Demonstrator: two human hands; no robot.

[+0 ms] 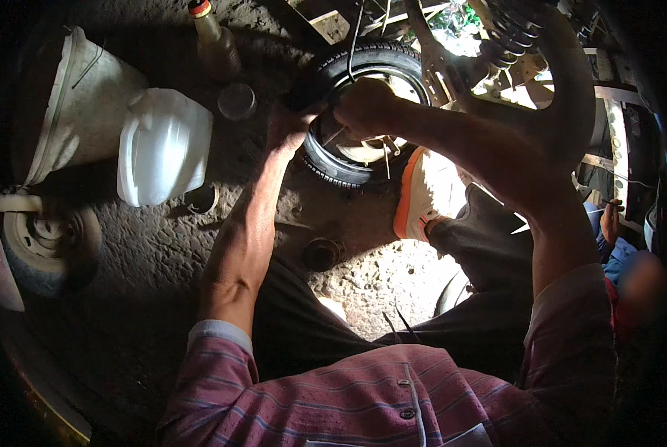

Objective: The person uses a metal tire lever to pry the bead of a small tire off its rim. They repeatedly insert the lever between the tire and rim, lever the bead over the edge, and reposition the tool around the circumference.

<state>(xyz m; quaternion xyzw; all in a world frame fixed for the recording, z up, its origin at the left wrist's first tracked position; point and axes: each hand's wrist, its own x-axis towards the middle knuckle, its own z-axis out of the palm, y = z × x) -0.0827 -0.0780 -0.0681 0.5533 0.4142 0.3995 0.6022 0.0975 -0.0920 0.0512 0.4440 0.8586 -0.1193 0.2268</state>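
A small wheel with a black treaded tyre point(336, 173) stands in front of me, beside the metal parts of a vehicle. My left hand point(295, 128) grips the tyre's left edge, its thumb toward the rim and its fingers mostly in shadow. Over the pale hub point(361, 151) my right hand point(365, 109) is closed in a fist. Whatever it holds is hidden. A thin rod shows just below that fist, and a black cable point(354, 45) runs down to the rim from above.
At the left are a large pale bucket point(87, 112), a white plastic container point(166, 145) and a loose wheel point(46, 238). A bottle point(218, 48) and a clear cup point(236, 101) lie farther off. A coil spring point(511, 37) is at upper right; another person point(624, 257) is at far right.
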